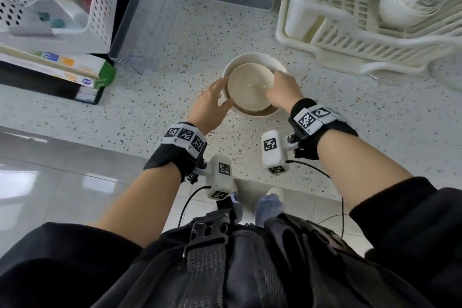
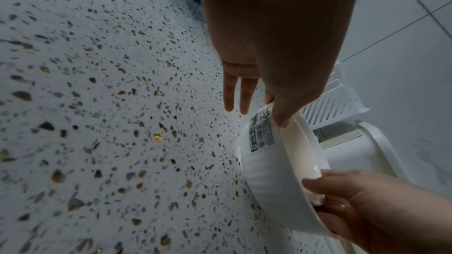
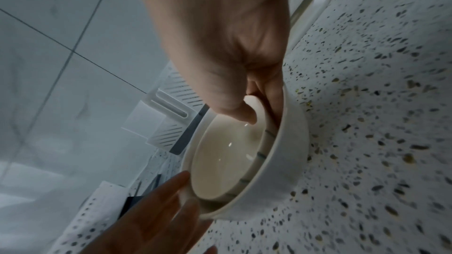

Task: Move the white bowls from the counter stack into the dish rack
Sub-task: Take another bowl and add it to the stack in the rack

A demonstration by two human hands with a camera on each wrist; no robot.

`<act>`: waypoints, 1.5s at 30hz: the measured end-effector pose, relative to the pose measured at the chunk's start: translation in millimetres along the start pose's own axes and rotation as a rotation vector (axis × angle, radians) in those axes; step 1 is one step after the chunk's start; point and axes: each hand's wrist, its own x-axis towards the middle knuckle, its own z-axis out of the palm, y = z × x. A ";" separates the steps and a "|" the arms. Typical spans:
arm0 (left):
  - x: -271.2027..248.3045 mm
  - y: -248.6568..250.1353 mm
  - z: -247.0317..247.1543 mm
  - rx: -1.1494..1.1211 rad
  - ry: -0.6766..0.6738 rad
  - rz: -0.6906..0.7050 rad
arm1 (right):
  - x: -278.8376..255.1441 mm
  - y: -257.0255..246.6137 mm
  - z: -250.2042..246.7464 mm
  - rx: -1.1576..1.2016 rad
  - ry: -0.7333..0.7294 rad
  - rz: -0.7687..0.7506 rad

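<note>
The speckled counter (image 1: pixel 175 40) carries everything here, with the cream slotted dish rack (image 1: pixel 355 40) at its far right, already holding pale crockery (image 1: pixel 412 0) in its back corner. Near the counter's front edge, well short of the rack, sits the stack: a large white bowl (image 1: pixel 252 60) with a smaller bowl (image 1: pixel 250 87) nested inside and tilted toward me. My left hand (image 1: pixel 212 105) lies flat against the large bowl's outer wall, fingers straight and slightly spread, steadying it. My right hand (image 1: pixel 282 90) pinches the smaller bowl's rim, thumb (image 3: pixel 234 107) inside and fingers curled outside, wedged between the two walls. The risk, as I judge it, is a one-point rim pinch on smooth glaze: the bowl could pivot or slip on lifting, or drag the outer bowl up if the two bind, and it must then clear the rack's near wall. The large bowl is plain glossy white with a printed label (image 2: pixel 261 132) on its side; the smaller one is creamier inside and appears to carry faint dark stripes outside, though blur leaves this uncertain.
</note>
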 end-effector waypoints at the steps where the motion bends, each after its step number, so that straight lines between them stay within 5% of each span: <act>1: 0.4 -1.5 -0.1 -0.019 0.001 0.003 | 2.8 0.1 0.7 -0.009 -0.007 0.000; 12: 5.2 -4.3 -1.2 -0.038 0.032 0.021 | -5.3 7.9 -3.8 0.244 0.140 -0.014; 21: 16.9 58.9 -1.0 -0.094 0.179 0.164 | -38.7 29.0 -43.0 0.702 0.197 -0.002; 35: 66.9 186.3 86.6 -0.230 0.085 0.339 | -41.2 157.7 -136.1 0.930 0.409 0.013; 45: 115.2 277.7 168.9 -0.020 0.026 0.332 | -7.9 254.5 -206.3 0.897 0.628 0.008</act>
